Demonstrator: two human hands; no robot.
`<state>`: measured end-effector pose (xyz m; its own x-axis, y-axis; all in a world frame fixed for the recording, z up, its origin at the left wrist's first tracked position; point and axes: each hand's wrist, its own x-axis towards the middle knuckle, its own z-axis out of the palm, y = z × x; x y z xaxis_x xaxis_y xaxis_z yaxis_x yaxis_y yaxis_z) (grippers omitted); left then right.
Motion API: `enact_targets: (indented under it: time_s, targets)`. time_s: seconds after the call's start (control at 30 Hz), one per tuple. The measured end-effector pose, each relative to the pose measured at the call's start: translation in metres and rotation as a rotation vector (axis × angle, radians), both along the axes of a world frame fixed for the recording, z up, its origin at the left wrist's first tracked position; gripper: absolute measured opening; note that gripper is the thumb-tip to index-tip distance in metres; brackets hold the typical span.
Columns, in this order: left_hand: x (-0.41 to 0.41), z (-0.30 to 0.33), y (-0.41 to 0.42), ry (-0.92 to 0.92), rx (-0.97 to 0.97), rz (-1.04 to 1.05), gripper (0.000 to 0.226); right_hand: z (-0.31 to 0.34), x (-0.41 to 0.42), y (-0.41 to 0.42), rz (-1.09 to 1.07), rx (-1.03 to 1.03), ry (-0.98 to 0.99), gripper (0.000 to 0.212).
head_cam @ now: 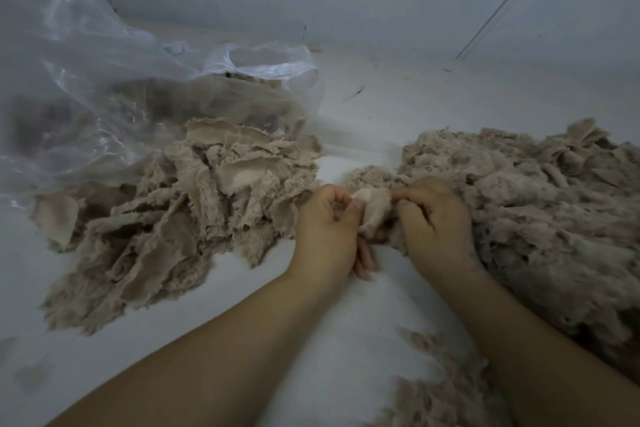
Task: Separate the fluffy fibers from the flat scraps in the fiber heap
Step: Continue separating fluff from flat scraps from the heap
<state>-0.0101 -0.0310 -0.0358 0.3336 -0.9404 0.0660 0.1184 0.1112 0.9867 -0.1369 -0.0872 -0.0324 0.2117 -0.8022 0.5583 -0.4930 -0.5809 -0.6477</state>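
Head-worn view, forward-down, close over hands [381, 222]

Upper left, your bag [86, 55] is glossy clear plastic. The scraps [166, 218] are matt frayed cloth; at right, the heap [536, 201] is fuzzy fiber. The surface [346, 340] looks smooth and matt.

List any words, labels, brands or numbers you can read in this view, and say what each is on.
None: no readable text shows anywhere in the head view.
The clear plastic bag shows only glare and creases; no print can be made out.
The pile of flat scraps, the fluffy fiber heap, the piece that the left hand and right hand pinch, and the pale surface carry no markings.
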Motion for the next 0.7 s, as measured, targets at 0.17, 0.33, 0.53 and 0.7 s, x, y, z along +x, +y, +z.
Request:
enact_targets:
  time_s: [0.17, 0.33, 0.53, 0.7]
  targets:
    - [0.002, -0.002, 0.0, 0.031, -0.011, 0.004, 0.014, -0.006, 0.0, -0.003, 0.069, 0.097, -0.024, 0.038]
    - [0.011, -0.007, 0.002, 0.048, -0.036, 0.061, 0.013, -0.009, -0.002, -0.01, 0.114, 0.179, -0.111, 0.051]
    - [0.011, -0.005, 0.002, -0.11, 0.059, -0.131, 0.018, -0.007, -0.001, -0.007, 0.187, 0.149, -0.187, 0.048]
    - [0.015, -0.001, 0.002, 0.022, 0.101, -0.059, 0.025, -0.012, -0.003, -0.009, 0.197, 0.221, -0.28, 0.043]
